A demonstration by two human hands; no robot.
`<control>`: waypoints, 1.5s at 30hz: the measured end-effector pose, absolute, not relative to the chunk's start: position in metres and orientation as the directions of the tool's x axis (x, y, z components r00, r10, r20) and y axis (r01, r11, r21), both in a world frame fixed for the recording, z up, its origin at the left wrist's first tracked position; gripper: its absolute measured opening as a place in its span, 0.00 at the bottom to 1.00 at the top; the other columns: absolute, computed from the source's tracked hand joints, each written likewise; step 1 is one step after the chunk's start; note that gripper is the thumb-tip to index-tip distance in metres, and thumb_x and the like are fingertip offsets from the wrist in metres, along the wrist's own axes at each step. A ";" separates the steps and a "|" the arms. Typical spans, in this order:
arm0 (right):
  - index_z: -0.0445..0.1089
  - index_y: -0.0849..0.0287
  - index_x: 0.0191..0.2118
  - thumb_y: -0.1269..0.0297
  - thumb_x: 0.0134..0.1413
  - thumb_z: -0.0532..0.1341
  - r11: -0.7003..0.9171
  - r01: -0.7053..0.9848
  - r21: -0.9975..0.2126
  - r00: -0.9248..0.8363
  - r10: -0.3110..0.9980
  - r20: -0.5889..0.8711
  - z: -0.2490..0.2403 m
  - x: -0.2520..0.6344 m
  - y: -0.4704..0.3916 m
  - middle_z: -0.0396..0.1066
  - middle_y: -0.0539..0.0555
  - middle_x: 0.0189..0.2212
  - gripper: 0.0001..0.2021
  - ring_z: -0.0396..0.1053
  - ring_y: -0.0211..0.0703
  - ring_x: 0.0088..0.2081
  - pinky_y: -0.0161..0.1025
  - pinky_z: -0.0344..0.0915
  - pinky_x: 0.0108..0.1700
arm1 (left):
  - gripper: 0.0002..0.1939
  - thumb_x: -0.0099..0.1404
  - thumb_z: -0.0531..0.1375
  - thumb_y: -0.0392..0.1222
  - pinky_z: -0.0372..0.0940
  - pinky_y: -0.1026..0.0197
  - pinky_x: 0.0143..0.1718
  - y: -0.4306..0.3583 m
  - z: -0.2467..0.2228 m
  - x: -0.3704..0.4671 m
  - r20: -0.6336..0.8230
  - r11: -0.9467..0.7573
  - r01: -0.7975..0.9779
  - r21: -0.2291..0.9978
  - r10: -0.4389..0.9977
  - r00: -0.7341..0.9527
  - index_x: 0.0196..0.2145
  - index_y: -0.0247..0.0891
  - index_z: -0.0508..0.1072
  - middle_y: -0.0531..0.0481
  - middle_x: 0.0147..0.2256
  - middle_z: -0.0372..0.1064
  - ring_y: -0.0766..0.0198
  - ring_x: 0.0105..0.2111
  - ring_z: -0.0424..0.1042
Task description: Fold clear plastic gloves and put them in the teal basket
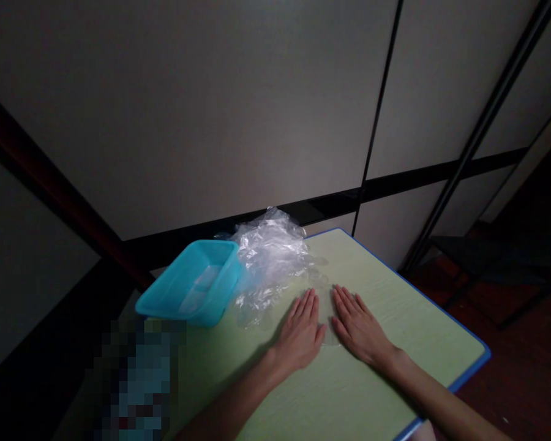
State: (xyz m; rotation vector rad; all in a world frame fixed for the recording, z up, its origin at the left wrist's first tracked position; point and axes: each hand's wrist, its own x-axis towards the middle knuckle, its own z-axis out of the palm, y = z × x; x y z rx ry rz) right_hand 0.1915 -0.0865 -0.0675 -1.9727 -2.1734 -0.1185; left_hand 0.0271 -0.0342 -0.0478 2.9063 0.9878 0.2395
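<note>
My left hand point(302, 329) lies flat, palm down, with its fingers stretched out. Opposite it, my right hand point(360, 327) also rests palm down, fingers extended. Between them, and partly under them, a thin clear disposable plastic glove point(328, 315) is spread on the table; its outline is faint and my hands cover its sides. Just beyond my left hand is a crumpled heap of clear plastic gloves point(273, 248), with finger-shaped edges sticking out. The heap touches the side of a turquoise plastic basin point(229, 285), which has some clear or whitish plastic lying inside.
The pale green table point(431, 331) has a blue edge point(468, 365) on the right. A light panelled wall or cabinet front point(239, 110) with dark strips stands behind it. A dark chair point(500, 254) is at the right. A blurred-out patch point(144, 380) covers the lower left.
</note>
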 end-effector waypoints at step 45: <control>0.65 0.59 0.30 0.75 0.56 0.47 0.408 0.912 -0.032 -0.385 0.882 0.272 -0.029 0.230 -0.142 0.68 0.55 0.28 0.12 0.64 0.41 0.29 0.38 0.59 0.32 | 0.15 0.55 0.58 0.33 0.58 0.53 0.49 -0.053 -0.033 -0.019 0.302 -0.831 0.421 0.362 0.532 0.791 0.42 0.39 0.68 0.46 0.45 0.67 0.56 0.47 0.64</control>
